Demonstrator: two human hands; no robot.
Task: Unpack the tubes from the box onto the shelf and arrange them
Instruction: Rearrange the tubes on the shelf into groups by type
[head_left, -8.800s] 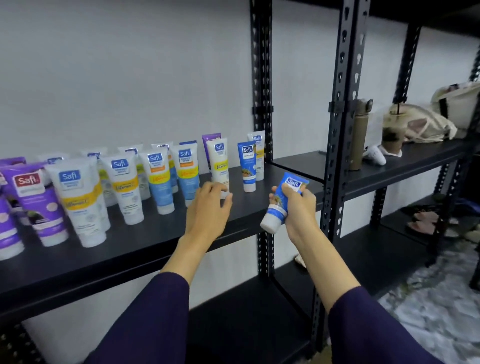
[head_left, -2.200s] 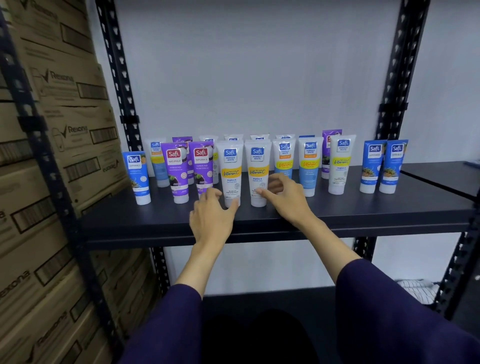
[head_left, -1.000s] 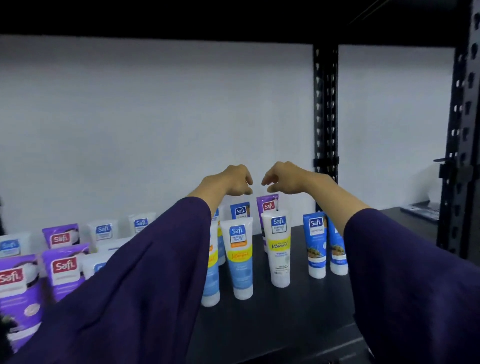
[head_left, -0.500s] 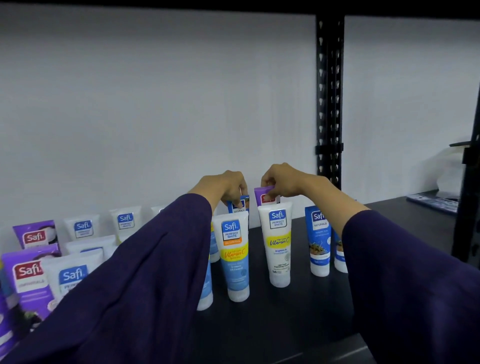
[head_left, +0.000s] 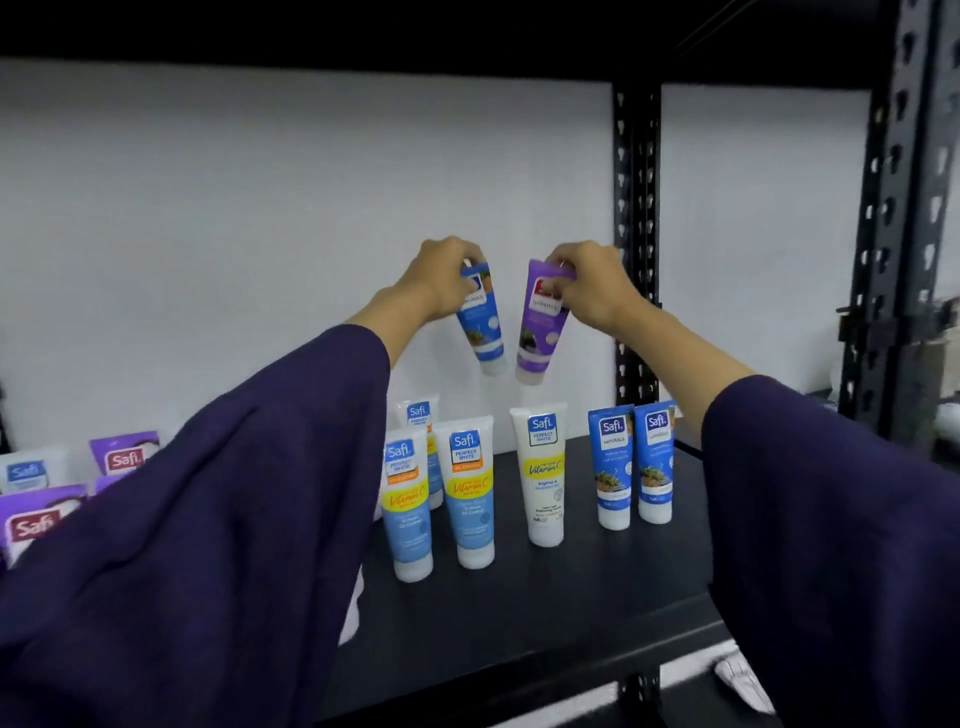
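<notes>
Hanging in the air above the shelf (head_left: 545, 597), two tubes are held cap-down by their crimped top ends. The blue tube (head_left: 483, 325) is pinched in the left hand (head_left: 441, 283), fingers clenched around its upper edge; it tilts so its white cap swings toward five o'clock. The purple tube (head_left: 540, 325) is grasped the same way by the right hand (head_left: 592, 288), and its cap leans toward seven o'clock, so the two caps come close together, just apart, while the tops splay outward.

Below them, toward six o'clock, other tubes stand upright on their caps on the dark shelf. A white tube with a yellow band (head_left: 544, 475) stands almost directly under the lifted pair. At its nine o'clock are two light blue tubes with yellow bands (head_left: 470, 493), side by side, with another white-topped tube (head_left: 420, 415) behind them near the wall. At the white tube's three o'clock a pair of dark blue tubes (head_left: 631, 465) stand just beside each other, touching or nearly so.

Far out at nine o'clock, more purple and white tubes (head_left: 122, 457) peek over the left sleeve (head_left: 208, 545), which covers much of that side. The right sleeve (head_left: 831, 545) fills the lower corner at four o'clock. A black perforated upright (head_left: 636, 208) rises against the white wall (head_left: 260, 234) at one o'clock from the hands, and a second upright (head_left: 898, 208) stands at the frame's right edge.
</notes>
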